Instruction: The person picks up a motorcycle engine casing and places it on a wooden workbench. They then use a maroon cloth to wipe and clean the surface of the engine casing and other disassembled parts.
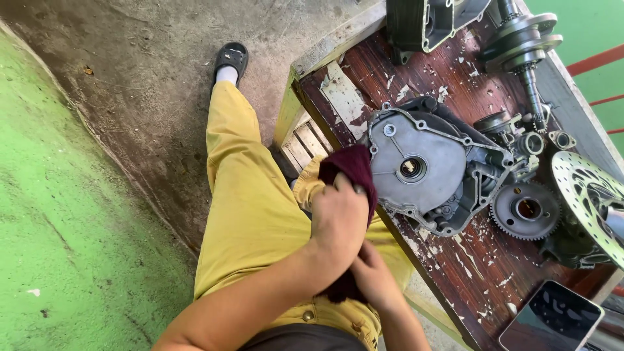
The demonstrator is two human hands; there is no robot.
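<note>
Both hands (351, 247) gripping maroon rag (351, 170), engine cover (422, 166) beside

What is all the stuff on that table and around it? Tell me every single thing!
engine case cover: one, grey metal, middle of the table
toothed gear: one, dark grey, right of the cover
crankshaft: one, grey steel, far end of the table
brake disc: one, silver with holes, right edge
second engine case: one, dark grey, top edge
phone: one, dark screen, near corner
table: one, peeling dark red wood
cloth: one, dark red, gripped in both hands
left hand: on top of the cloth
right hand: under the cloth
leg in yellow trousers: one, stretched over the floor
</note>
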